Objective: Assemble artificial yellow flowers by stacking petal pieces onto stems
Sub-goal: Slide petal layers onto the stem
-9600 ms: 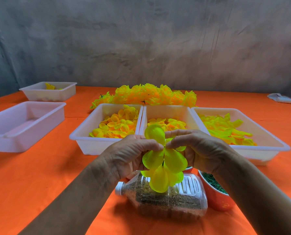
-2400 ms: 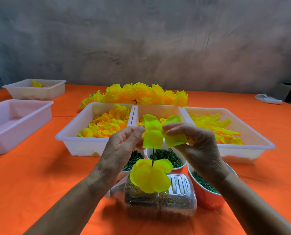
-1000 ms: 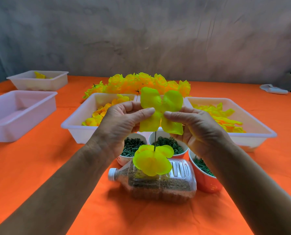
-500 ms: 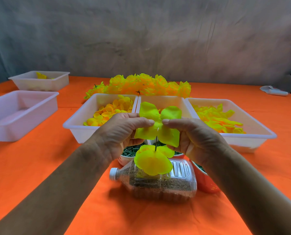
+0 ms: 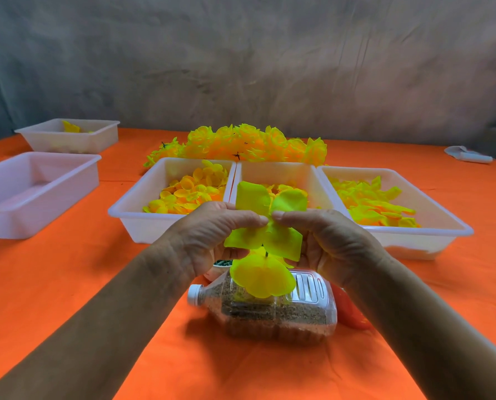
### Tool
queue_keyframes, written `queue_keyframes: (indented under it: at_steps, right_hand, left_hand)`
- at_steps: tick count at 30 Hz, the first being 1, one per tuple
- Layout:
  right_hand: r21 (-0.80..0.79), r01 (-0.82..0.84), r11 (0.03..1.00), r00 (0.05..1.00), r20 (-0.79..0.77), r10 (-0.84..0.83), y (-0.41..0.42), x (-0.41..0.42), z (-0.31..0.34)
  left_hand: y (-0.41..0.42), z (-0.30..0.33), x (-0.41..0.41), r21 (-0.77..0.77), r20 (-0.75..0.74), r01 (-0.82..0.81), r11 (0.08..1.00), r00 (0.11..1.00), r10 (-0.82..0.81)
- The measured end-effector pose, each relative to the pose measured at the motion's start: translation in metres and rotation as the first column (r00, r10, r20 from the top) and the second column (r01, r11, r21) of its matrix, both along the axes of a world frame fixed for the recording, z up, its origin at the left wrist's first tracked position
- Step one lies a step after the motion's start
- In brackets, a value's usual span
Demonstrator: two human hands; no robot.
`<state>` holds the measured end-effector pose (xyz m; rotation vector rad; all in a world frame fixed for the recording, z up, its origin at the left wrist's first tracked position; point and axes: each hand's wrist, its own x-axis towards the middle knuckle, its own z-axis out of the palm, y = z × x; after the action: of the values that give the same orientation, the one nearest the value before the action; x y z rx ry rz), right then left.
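While pinched, stem (image 5: 266,253) upright.

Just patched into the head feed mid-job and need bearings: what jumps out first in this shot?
Dead centre, the left hand and right hand pinch a four-lobed yellow-green petal piece on a thin stem, above a rounder petal layer already on it, over a sand-filled bottle lying on its side. Behind, three white trays of yellow petals stand side by side on the orange tablecloth, and behind them lies a heap of finished flowers.

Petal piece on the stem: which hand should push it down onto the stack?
Either, probably both. Left hand and right hand pinch the petal piece at its centre from opposite sides, directly above the stack.
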<state>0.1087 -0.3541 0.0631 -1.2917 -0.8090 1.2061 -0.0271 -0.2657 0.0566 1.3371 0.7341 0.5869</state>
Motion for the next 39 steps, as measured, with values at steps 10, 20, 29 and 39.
queue_keyframes:
  at_steps: [10,20,29,39]
  right_hand:
    - [-0.013,0.024,1.000,1.000,0.003,-0.024,0.002,0.002,-0.001]
    - [-0.044,0.011,0.999,0.999,-0.035,-0.012,0.003,0.000,-0.006]
    - [-0.016,0.029,0.999,0.996,-0.085,-0.031,0.006,0.000,-0.005]
    - [0.017,0.057,0.998,0.995,-0.082,-0.056,0.008,0.001,-0.008]
  left_hand:
    - [0.012,0.000,0.000,-0.040,0.007,0.089,0.995,0.996,-0.088]
    - [0.016,-0.005,0.001,-0.074,0.012,0.183,0.980,0.983,-0.182]
    - [0.022,-0.006,0.004,-0.024,-0.021,0.251,0.968,0.968,-0.252]
    - [0.032,-0.008,0.003,-0.016,-0.022,0.301,0.954,0.953,-0.301]
